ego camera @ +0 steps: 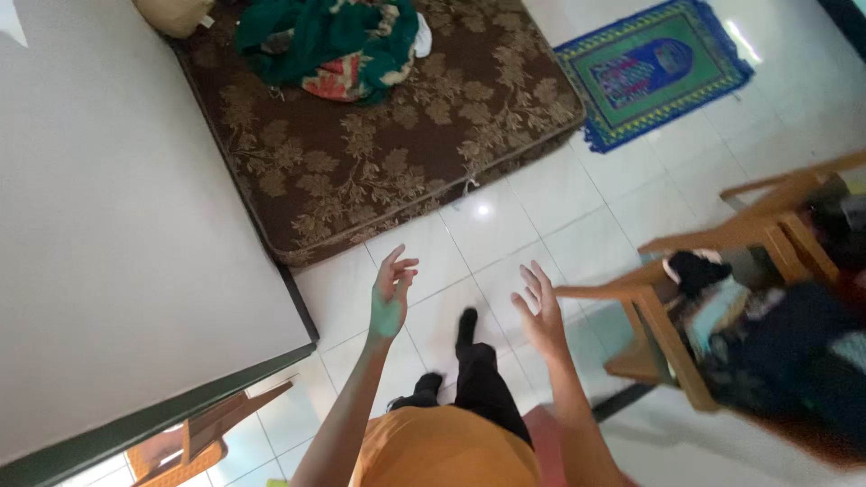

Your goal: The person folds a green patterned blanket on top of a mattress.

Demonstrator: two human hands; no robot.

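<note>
The white tiled floor [622, 207] fills most of the frame from centre to right. A pale flat surface with a dark green edge [108, 225], apparently a tabletop or panel, covers the left third of the frame.

A brown mattress with a tan leaf pattern [397, 144] lies on the floor at upper centre. A heap of green and red patterned cloth [334, 41] rests on its upper edge, and a beige cushion [176, 13] shows at the top edge beside it.

A wooden chair frame [722, 243] stands at the right of the frame, blurred. Dark and light clothing [776, 343] is piled on it.

A green prayer rug with a blue border [654, 68] lies on the tiles at upper right, well apart from the mattress.

The person's orange top [442, 451] and black trousers [483, 379] occupy the lower centre.

The left hand [391, 293] is raised at centre frame, fingers spread and slightly curled, holding nothing. It is near the lower edge of the mattress, not touching it.

The right hand [541, 311] is raised just right of centre, fingers extended and apart, holding nothing. It is just beside the near arm of the chair frame; contact cannot be determined.
</note>
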